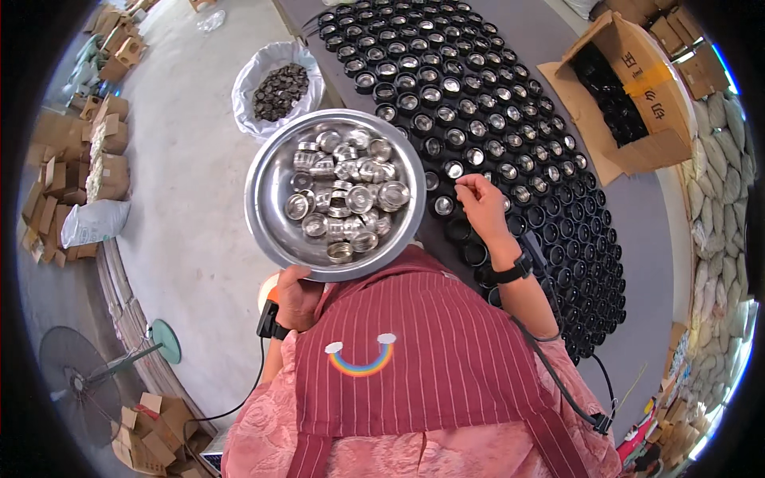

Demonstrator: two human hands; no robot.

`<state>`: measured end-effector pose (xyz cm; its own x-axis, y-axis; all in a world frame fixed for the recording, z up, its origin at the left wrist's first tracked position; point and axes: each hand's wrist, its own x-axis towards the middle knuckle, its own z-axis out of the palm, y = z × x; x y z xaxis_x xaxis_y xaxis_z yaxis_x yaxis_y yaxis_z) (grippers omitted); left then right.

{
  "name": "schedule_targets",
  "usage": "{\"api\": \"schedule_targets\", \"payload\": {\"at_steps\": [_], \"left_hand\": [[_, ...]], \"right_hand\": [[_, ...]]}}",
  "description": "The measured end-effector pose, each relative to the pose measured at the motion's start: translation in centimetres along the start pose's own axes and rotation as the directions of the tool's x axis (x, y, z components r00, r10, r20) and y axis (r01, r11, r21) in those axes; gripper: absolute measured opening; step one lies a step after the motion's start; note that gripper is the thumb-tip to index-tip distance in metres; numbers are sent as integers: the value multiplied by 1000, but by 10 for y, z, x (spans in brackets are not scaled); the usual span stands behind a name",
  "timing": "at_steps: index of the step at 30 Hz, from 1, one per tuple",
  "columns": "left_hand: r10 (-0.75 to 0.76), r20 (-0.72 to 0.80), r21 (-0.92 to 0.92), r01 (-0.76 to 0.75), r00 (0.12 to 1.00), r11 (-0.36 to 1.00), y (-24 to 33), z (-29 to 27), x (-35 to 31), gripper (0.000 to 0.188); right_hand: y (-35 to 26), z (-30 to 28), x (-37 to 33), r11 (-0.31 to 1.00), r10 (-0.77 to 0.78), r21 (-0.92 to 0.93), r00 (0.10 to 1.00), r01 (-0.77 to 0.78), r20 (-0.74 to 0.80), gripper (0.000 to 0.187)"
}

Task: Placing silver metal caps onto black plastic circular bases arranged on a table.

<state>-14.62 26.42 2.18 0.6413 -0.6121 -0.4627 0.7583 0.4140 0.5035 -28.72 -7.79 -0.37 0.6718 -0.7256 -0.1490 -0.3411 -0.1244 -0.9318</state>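
Observation:
My left hand point(298, 296) grips the near rim of a wide steel basin point(263, 227), its thumb over the edge. Small silver round cups point(338, 203), shiny and shallow, lie heaped inside the basin. My right hand point(484, 205) is over the near left side of a large array of black round cup-like pieces point(550, 231), with thumb and fingertips pinched together. What the pinch holds, if anything, is too small to make out. Many black pieces on the far side have silver cups in their centres; those nearer on the right show dark, open middles.
A white-lined container point(239, 99) of small dark pieces stands on the floor beyond the basin. An open cardboard box point(665, 119) with black pieces inside is at the far right. A floor fan point(76, 382) and several cartons point(159, 430) are at the left; stacked sacks point(709, 231) line the right.

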Motion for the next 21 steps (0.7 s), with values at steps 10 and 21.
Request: {"api": "schedule_targets", "payload": {"at_steps": [10, 21], "left_hand": [[-10, 49, 89, 5, 999, 996, -2, 19, 12, 66], [-71, 264, 192, 20, 962, 981, -12, 53, 10, 64]], "right_hand": [[-114, 61, 1, 530, -714, -299, 608, 794, 349, 61], [-143, 104, 57, 114, -552, -546, 509, 830, 660, 40]]}}
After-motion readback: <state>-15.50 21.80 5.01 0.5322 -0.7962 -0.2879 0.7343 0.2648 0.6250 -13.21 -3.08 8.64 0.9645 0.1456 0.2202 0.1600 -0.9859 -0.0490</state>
